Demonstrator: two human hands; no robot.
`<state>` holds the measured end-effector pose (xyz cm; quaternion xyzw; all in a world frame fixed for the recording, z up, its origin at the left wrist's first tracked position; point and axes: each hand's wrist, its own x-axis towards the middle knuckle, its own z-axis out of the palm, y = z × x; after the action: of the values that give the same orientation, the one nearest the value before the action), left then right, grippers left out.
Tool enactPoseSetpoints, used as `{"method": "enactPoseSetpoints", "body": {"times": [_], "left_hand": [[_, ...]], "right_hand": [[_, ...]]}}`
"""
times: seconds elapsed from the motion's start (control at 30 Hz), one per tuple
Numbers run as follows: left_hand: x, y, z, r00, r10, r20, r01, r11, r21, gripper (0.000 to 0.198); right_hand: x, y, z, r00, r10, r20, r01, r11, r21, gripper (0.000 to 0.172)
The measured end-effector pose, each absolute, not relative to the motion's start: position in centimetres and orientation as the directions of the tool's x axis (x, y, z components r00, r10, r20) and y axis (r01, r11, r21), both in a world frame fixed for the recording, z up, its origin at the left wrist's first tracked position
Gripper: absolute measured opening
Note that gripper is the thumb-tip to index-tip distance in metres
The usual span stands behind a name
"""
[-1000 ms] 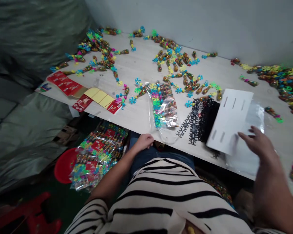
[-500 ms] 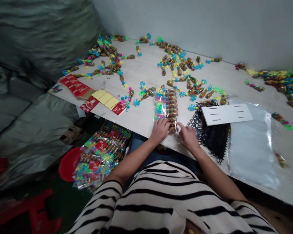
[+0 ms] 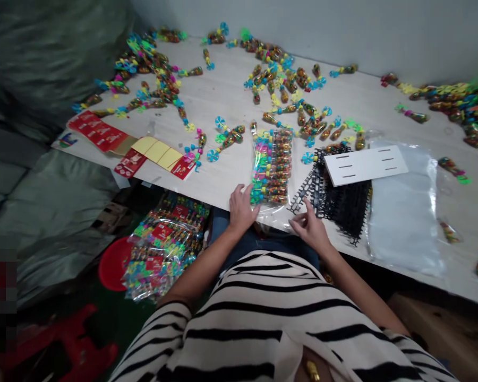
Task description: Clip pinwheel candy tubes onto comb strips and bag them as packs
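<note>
A clear plastic bag point(image 3: 278, 165) lies flat near the table's front edge. Inside is a row of small bottles filled with coloured beads, their bright tops toward the left. My left hand point(image 3: 242, 210) rests at the bag's lower left corner, fingers laid out against its edge and gripping nothing visible. Just off the lower right corner hovers my right hand point(image 3: 311, 227), its thumb and forefinger apart with nothing seen between them. Black plastic strips point(image 3: 340, 204) are piled right beside that hand, under a white slotted card point(image 3: 365, 165).
Loose bottles point(image 3: 279, 79) are scattered over the back of the table point(image 3: 223, 180). Flat clear bags point(image 3: 404, 212) lie on the right, red and yellow cards point(image 3: 159, 153) on the left. Filled packs point(image 3: 159, 254) are heaped below the left edge, beside a red basin point(image 3: 113, 265).
My hands have moved apart: the left slid left off the bottles to the bag's corner, the right drew back from the bag. More of the bottle row shows. The camera view has shifted.
</note>
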<state>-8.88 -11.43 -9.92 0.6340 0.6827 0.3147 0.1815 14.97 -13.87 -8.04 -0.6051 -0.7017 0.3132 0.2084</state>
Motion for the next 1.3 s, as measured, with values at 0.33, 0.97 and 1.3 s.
{"method": "enactPoseSetpoints", "body": {"times": [0.33, 0.97, 1.3], "left_hand": [[-11.4, -16.4, -10.4, -0.004, 0.794, -0.608, -0.073, 0.606, 0.792, 0.044], [-10.5, -19.3, -9.8, 0.090, 0.727, -0.681, -0.052, 0.686, 0.725, 0.043], [-9.6, -19.6, -10.0, 0.044, 0.723, -0.689, -0.054, 0.691, 0.721, 0.039]], "right_hand": [[16.5, -17.5, -9.6, -0.080, 0.959, -0.271, 0.595, -0.171, -0.785, 0.072], [6.1, -15.8, -8.2, -0.797, 0.601, 0.054, 0.502, 0.711, -0.493, 0.024], [5.6, -16.1, -7.2, -0.848, 0.524, -0.080, 0.513, 0.772, -0.375, 0.022]]}}
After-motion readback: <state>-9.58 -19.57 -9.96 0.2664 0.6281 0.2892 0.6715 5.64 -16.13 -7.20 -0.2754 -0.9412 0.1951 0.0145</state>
